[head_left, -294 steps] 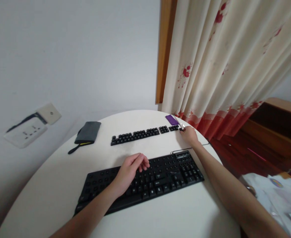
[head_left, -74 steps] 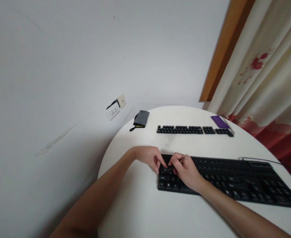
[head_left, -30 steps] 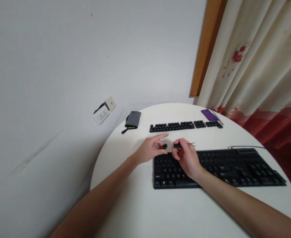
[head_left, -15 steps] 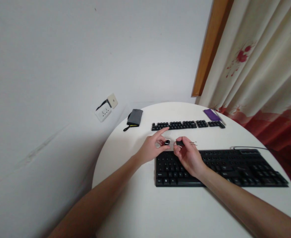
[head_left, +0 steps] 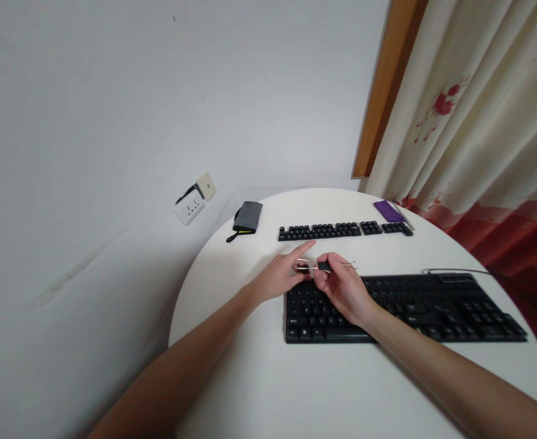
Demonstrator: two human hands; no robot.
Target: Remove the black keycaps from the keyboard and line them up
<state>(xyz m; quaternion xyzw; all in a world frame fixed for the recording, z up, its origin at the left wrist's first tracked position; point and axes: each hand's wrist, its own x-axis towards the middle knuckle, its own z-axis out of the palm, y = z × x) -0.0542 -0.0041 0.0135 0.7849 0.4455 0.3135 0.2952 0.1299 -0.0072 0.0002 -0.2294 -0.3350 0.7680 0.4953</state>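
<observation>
Both hands hover just above the top left corner of a black keyboard (head_left: 405,308) on a round white table (head_left: 295,390). My right hand (head_left: 341,289) pinches a wire keycap puller (head_left: 325,266) with a black grip, its wire loops pointing left. My left hand (head_left: 284,274) meets the puller's wire end with thumb and fingers pinched on a small black keycap (head_left: 301,269), the index finger stretched out. Farther back lies a row of loose black keycaps (head_left: 344,230).
A grey pouch (head_left: 246,217) with a black strap lies at the table's back left. A purple flat object (head_left: 389,211) sits at the back right by the flowered curtain (head_left: 473,122). A wall socket (head_left: 194,199) is on the white wall. The keyboard's cable (head_left: 451,271) loops behind it.
Earlier my right hand reached to the far keycap row, then both hands worked at the keyboard's left corner. In the last second the hands rose and closed together, the left pinching at the puller's wire end.
</observation>
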